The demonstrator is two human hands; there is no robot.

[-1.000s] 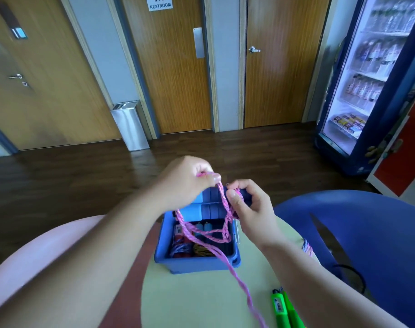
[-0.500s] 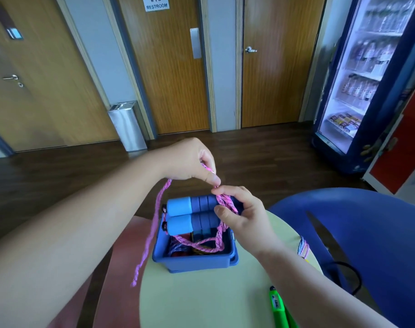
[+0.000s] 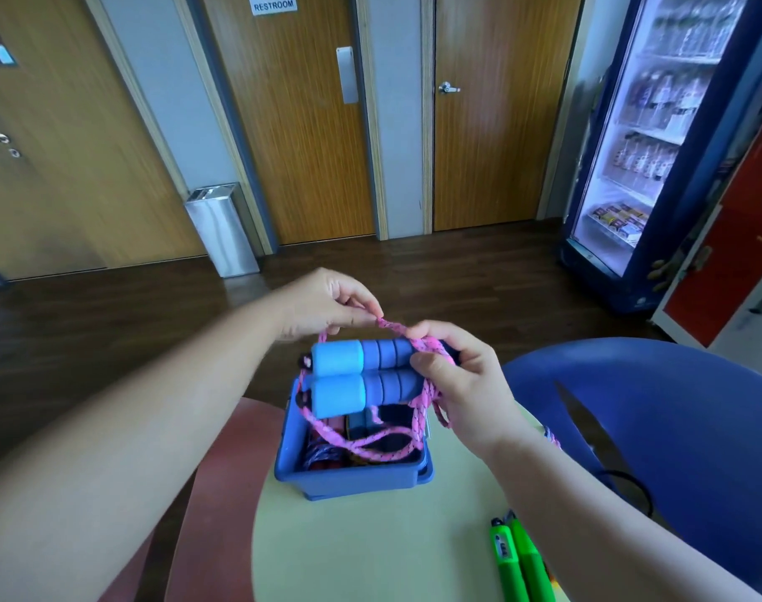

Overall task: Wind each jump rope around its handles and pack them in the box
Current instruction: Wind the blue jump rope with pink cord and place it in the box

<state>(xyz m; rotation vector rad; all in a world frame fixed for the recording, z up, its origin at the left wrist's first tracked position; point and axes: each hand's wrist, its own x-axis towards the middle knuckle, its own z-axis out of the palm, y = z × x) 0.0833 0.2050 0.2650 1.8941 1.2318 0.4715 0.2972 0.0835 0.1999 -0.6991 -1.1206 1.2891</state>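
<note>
Jump rope (image 3: 394,328), pink and braided, runs between our two hands above the blue box (image 3: 348,477). Our right hand (image 3: 461,384) comes in from the lower right, wrist bent, its grip clenched around the two blue foam handles (image 3: 357,375), which lie side by side and level, pointing left. Several turns of the cord cross the handles just by our thumb. Our left hand (image 3: 327,306) reaches in from the left with the forearm stretched long, knuckles up, its grip pinching the cord between thumb and forefinger just above the handles. Loose loops hang into the open box, which sits on the pale green surface (image 3: 370,549). Green handles (image 3: 518,558) lie near the right forearm.
</note>
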